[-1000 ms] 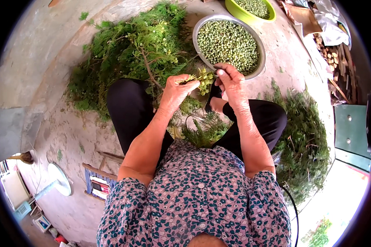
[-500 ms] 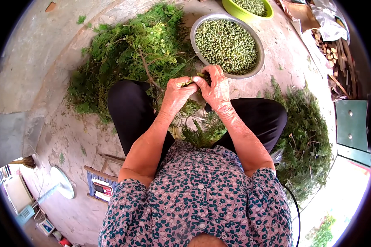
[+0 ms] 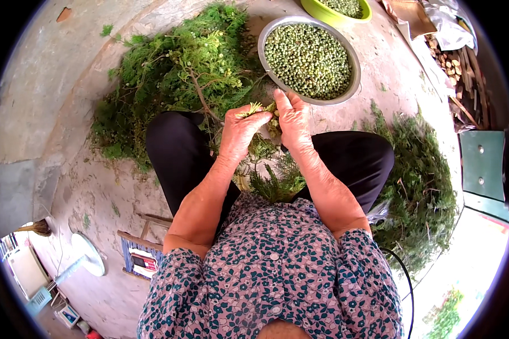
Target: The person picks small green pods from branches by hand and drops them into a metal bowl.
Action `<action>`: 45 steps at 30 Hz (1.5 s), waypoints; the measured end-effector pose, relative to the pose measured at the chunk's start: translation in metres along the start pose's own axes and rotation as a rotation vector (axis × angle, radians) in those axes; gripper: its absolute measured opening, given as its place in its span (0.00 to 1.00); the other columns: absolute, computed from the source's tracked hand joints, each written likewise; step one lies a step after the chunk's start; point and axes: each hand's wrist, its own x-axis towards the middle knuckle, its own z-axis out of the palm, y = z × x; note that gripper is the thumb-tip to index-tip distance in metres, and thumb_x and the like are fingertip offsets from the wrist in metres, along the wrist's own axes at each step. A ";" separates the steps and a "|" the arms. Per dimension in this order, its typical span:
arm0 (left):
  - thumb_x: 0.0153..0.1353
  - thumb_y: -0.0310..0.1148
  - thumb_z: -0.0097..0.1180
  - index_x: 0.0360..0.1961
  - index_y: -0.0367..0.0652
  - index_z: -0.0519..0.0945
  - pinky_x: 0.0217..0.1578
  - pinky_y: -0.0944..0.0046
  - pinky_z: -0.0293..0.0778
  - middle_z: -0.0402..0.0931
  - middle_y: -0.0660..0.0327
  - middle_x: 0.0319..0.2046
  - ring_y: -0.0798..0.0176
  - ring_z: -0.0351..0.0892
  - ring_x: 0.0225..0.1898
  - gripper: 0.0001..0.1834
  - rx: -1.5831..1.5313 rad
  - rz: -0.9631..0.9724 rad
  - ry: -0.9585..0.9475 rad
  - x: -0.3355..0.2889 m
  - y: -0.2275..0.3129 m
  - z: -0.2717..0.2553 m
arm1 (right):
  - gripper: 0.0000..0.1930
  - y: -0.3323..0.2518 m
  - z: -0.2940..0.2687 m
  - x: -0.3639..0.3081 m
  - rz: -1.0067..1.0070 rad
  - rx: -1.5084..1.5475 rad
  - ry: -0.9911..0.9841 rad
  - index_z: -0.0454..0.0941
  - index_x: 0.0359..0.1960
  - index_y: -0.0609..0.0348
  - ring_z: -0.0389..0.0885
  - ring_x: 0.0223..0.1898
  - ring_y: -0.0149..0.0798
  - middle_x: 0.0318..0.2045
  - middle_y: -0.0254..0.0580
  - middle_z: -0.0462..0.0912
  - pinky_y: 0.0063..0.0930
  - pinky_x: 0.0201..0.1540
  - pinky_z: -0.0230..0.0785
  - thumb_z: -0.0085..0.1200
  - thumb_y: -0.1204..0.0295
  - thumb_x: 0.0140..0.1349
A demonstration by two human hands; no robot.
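Between my knees, my left hand (image 3: 238, 131) is closed on a leafy green sprig (image 3: 251, 109) whose yellowish tips stick out past the thumb. My right hand (image 3: 293, 120) is beside it, fingers bent and pressed together at the sprig's other end, where small green cones seem to hang. Just beyond the right hand stands a metal basin (image 3: 357, 68) filled with small round green cones (image 3: 307, 59). A large heap of cut evergreen branches (image 3: 175, 79) lies to the far left of my hands. More greenery (image 3: 277, 182) rests on the floor between my legs.
Another pile of branches (image 3: 415, 186) lies right of my right knee. A yellow-green basin (image 3: 322, 15) stands beyond the metal one. Chopped firewood (image 3: 464, 79) and a green cabinet (image 3: 483, 164) are far right. At left are a small wooden stool (image 3: 138, 254), a fan (image 3: 87, 255) and a broom (image 3: 38, 227).
My hands have drawn slightly apart. The left thumb now lies straighter along the sprig, and more of its yellow-green foliage shows. The right fingers have tipped toward the basin.
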 end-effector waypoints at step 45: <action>0.45 0.25 0.61 0.26 0.40 0.80 0.17 0.79 0.54 0.74 0.70 0.19 0.80 0.62 0.17 0.05 -0.158 -0.089 0.212 0.003 0.011 -0.003 | 0.03 -0.032 -0.027 -0.004 0.439 0.519 -0.185 0.69 0.35 0.61 0.69 0.23 0.27 0.26 0.35 0.71 0.14 0.19 0.58 0.45 0.77 0.60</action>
